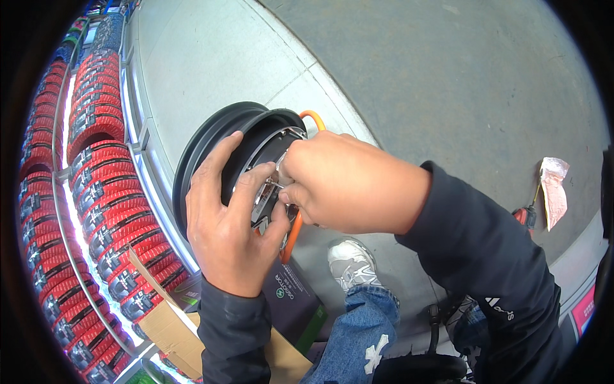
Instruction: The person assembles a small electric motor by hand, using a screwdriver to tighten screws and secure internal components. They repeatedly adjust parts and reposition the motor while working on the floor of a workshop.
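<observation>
Across the lower left, I see a cardboard box (173, 336) with raised flaps; a dark box (295, 304) shows between them, inside or on top I cannot tell. Left of center, the left hand (227, 211) spreads, fingers apart, against a black wheel (256, 137). The right hand (345, 182) curls there, its grip hidden; I cannot tell whether it is clamped.

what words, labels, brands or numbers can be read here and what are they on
I'm not copying wording or brands.
Dark box: pale lettering and a green round mark, largest lettering readable.
Black right sleeve: white lettering beside a striped mark, turned but readable.
Red-wrapped tyres: pale print, too small to read.
Pink panel: pale characters, too blurred.
Pink packet: any print too faint.
</observation>
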Action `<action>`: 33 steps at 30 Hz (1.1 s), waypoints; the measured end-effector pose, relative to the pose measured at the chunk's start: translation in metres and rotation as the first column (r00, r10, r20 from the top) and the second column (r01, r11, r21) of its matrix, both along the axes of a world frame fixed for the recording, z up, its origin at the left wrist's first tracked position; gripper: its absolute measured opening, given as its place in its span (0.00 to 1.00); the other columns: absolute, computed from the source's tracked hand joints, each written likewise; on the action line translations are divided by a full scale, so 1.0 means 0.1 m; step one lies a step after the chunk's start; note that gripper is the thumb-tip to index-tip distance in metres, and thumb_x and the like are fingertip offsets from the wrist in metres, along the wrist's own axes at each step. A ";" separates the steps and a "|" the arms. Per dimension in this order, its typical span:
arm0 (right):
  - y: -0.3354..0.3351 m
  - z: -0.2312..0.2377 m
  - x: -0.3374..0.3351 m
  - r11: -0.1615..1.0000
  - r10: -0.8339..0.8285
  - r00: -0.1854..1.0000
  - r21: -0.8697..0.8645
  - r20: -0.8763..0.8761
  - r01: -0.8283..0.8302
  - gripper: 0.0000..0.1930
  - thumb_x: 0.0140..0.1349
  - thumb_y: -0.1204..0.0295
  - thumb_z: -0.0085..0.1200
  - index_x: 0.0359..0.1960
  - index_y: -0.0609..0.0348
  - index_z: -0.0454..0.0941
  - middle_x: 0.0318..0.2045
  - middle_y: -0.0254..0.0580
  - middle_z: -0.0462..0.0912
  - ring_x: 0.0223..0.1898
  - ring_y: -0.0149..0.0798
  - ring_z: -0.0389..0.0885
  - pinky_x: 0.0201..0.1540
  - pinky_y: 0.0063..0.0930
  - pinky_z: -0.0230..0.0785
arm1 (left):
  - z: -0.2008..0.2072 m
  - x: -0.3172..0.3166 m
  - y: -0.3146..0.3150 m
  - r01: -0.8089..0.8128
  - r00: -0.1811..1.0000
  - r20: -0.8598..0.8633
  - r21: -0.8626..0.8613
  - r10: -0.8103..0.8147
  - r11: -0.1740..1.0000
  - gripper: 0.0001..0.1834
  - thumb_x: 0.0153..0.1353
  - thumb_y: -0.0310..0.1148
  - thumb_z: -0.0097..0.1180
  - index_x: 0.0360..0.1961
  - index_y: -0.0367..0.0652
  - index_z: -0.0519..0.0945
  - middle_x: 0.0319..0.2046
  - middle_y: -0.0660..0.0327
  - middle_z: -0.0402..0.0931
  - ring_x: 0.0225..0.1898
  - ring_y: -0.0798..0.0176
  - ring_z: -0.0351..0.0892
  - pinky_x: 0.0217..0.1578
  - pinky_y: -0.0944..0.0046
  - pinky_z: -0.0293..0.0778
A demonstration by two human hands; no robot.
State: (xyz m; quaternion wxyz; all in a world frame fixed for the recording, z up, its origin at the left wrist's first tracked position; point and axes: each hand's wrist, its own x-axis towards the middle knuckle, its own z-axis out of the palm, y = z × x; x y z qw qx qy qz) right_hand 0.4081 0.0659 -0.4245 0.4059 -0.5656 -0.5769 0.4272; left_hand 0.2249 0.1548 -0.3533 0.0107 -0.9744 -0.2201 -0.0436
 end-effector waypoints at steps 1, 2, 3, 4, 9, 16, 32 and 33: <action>0.02 0.02 0.04 0.999 0.045 0.999 -0.004 -0.017 -0.045 0.11 0.68 0.72 0.62 0.32 0.70 0.85 0.26 0.64 0.85 0.33 0.66 0.88 0.41 0.51 0.82 | 0.00 0.00 0.00 0.004 1.000 0.001 0.005 -0.004 1.000 0.24 0.50 0.30 0.80 0.51 0.42 0.90 0.70 0.45 0.79 0.70 0.37 0.80 0.69 0.42 0.77; 0.03 0.04 0.06 0.996 0.090 0.995 -0.008 -0.035 -0.091 0.11 0.68 0.72 0.61 0.31 0.70 0.85 0.25 0.64 0.85 0.32 0.66 0.88 0.40 0.51 0.81 | 0.00 0.00 0.00 0.009 1.000 0.002 0.010 -0.009 1.000 0.25 0.49 0.31 0.80 0.51 0.42 0.90 0.70 0.45 0.79 0.70 0.37 0.80 0.69 0.42 0.76; 0.03 0.07 0.07 0.995 0.091 0.994 -0.041 -0.059 -0.093 0.11 0.68 0.72 0.62 0.31 0.70 0.85 0.25 0.64 0.85 0.32 0.66 0.88 0.40 0.51 0.81 | -0.02 0.01 -0.01 0.022 1.000 0.017 0.021 -0.022 1.000 0.25 0.49 0.32 0.81 0.51 0.42 0.90 0.70 0.45 0.79 0.70 0.37 0.79 0.70 0.42 0.76; 0.04 0.09 0.08 0.993 0.090 0.992 -0.073 -0.083 -0.097 0.11 0.67 0.72 0.62 0.31 0.70 0.85 0.25 0.65 0.84 0.32 0.66 0.88 0.40 0.51 0.81 | -0.02 0.01 -0.02 0.023 0.999 0.027 0.020 -0.023 1.000 0.25 0.49 0.32 0.81 0.51 0.42 0.90 0.70 0.45 0.79 0.70 0.37 0.79 0.70 0.42 0.76; 0.01 0.09 0.01 0.987 -0.053 0.998 -0.153 -0.047 0.045 0.10 0.64 0.72 0.67 0.29 0.69 0.86 0.26 0.64 0.86 0.32 0.63 0.89 0.41 0.48 0.82 | -0.06 0.01 -0.03 0.010 0.998 0.066 -0.006 -0.010 1.000 0.24 0.49 0.30 0.79 0.51 0.42 0.90 0.70 0.46 0.79 0.70 0.37 0.80 0.69 0.42 0.77; 0.04 0.07 0.03 0.981 -0.081 0.996 -0.182 -0.049 0.071 0.10 0.61 0.71 0.72 0.29 0.66 0.88 0.23 0.54 0.89 0.31 0.55 0.92 0.41 0.41 0.83 | 0.00 0.05 -0.04 0.000 0.999 0.049 -0.037 0.002 0.999 0.22 0.49 0.23 0.72 0.49 0.41 0.91 0.69 0.45 0.79 0.69 0.38 0.81 0.69 0.43 0.78; 0.08 0.00 0.12 0.983 -0.009 0.981 -0.179 -0.196 -0.027 0.06 0.62 0.77 0.66 0.34 0.70 0.90 0.24 0.49 0.91 0.29 0.40 0.93 0.40 0.34 0.84 | -0.08 0.03 -0.02 -0.013 0.997 0.081 0.003 0.013 1.000 0.14 0.55 0.18 0.70 0.43 0.40 0.92 0.67 0.45 0.81 0.67 0.40 0.83 0.66 0.47 0.80; 0.08 0.01 0.13 0.985 -0.021 0.982 -0.173 -0.188 -0.012 0.06 0.61 0.77 0.67 0.34 0.69 0.90 0.24 0.49 0.91 0.29 0.40 0.92 0.40 0.34 0.84 | -0.05 0.02 0.00 -0.017 0.998 0.057 -0.002 0.017 1.000 0.14 0.55 0.18 0.70 0.43 0.40 0.92 0.67 0.45 0.81 0.67 0.40 0.83 0.66 0.47 0.80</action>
